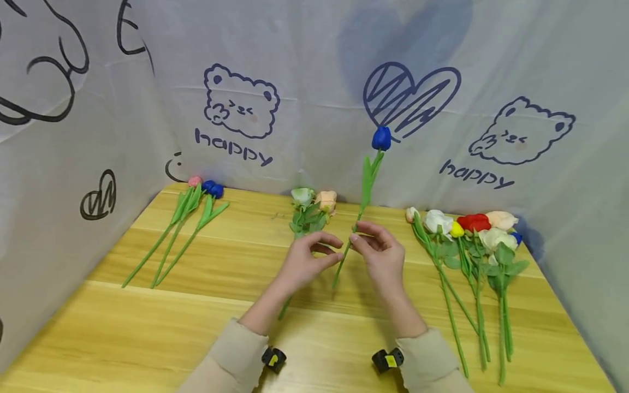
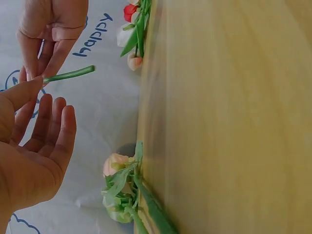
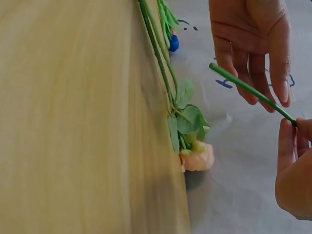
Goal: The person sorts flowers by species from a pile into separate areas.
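An artificial blue tulip [image 1: 381,138] stands tilted above the table, its bloom in front of the back cloth. Thumb and fingertips of my right hand [image 1: 385,263] pinch its green stem around the middle. On the other side, my left hand [image 1: 306,263] is held with fingers apart, the thumb tip right at the stem below the pinch. The stem's free lower end [image 3: 234,80] crosses in front of the left fingers in the right wrist view. Partly behind my left hand lie a pale green-white rose [image 1: 302,196] and a peach rose [image 1: 326,201].
On the wooden table [image 1: 147,327], a pink tulip [image 1: 195,181] and blue tulips [image 1: 213,189] lie at the left. Several flowers lie at the right, among them a red one [image 1: 474,222] and a white rose [image 1: 438,222]. Cloth walls [image 1: 314,109] with drawings border the table.
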Action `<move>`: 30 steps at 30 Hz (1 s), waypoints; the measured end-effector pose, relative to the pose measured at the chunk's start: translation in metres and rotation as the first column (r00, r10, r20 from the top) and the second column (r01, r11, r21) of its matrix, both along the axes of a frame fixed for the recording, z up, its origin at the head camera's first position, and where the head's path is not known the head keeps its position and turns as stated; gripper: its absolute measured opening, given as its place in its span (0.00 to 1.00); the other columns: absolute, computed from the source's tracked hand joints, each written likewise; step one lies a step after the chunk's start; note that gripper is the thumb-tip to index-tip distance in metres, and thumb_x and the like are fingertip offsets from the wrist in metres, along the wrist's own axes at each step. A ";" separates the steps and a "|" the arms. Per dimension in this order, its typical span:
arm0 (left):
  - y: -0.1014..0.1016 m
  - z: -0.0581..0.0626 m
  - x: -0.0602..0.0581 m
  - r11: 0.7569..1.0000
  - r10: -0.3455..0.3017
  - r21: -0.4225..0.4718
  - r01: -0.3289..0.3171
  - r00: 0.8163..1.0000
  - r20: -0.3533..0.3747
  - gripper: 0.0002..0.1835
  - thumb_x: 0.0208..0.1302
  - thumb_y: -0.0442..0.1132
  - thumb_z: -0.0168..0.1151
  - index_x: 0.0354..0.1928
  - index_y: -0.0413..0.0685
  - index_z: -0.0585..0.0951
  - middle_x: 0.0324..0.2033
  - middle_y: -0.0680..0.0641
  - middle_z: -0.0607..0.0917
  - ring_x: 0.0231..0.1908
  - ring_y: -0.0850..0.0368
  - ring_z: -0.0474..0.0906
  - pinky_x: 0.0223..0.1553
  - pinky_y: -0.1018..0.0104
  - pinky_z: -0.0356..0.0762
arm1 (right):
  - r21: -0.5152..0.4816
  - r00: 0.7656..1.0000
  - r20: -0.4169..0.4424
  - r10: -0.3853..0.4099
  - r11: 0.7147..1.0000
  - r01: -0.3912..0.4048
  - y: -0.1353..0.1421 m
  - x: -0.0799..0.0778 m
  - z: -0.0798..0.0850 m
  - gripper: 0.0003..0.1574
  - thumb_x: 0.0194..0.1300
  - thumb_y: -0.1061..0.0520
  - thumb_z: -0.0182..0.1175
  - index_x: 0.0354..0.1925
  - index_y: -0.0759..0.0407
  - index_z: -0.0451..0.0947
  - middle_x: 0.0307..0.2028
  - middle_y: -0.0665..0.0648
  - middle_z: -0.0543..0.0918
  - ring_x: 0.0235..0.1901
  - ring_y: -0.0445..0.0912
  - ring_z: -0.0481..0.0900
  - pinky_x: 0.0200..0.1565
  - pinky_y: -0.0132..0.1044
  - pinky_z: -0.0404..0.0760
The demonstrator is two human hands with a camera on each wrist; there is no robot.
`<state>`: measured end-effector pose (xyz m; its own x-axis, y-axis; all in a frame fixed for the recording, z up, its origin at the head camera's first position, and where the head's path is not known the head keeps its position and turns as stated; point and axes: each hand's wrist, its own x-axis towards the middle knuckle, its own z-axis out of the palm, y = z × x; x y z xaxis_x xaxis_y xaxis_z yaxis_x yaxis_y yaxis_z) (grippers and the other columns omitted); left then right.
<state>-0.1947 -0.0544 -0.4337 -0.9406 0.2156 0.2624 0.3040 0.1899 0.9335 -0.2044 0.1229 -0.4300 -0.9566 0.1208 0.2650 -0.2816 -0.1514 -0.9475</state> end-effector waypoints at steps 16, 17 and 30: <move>0.006 -0.004 0.000 0.998 -0.030 0.050 0.027 0.997 0.068 0.10 0.67 0.27 0.69 0.49 0.37 0.85 0.45 0.40 0.88 0.43 0.45 0.88 0.38 0.62 0.90 | -0.067 1.000 0.016 0.012 0.998 -0.011 -0.003 0.001 -0.005 0.18 0.65 0.70 0.70 0.53 0.72 0.83 0.45 0.55 0.87 0.42 0.48 0.86 0.51 0.44 0.88; 0.006 -0.004 0.000 0.998 -0.030 0.052 0.027 0.997 0.070 0.10 0.67 0.27 0.68 0.49 0.37 0.85 0.45 0.40 0.88 0.43 0.46 0.88 0.38 0.61 0.90 | -0.066 1.000 0.015 0.012 0.998 -0.011 -0.003 0.002 -0.005 0.18 0.65 0.70 0.70 0.53 0.72 0.83 0.45 0.55 0.86 0.42 0.48 0.86 0.51 0.44 0.88; 0.006 -0.002 0.002 0.999 -0.025 0.037 0.022 0.996 0.091 0.10 0.68 0.27 0.68 0.50 0.37 0.86 0.45 0.40 0.88 0.43 0.46 0.88 0.35 0.60 0.90 | -0.052 0.999 0.019 0.040 0.998 -0.039 -0.001 0.002 -0.006 0.19 0.64 0.71 0.70 0.54 0.72 0.82 0.46 0.57 0.86 0.40 0.46 0.86 0.49 0.43 0.89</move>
<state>-0.1926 -0.0482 -0.4355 -0.9558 0.2299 0.1833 0.2208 0.1497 0.9638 -0.2026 0.1223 -0.4360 -0.9660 0.0960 0.2401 -0.2555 -0.2111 -0.9435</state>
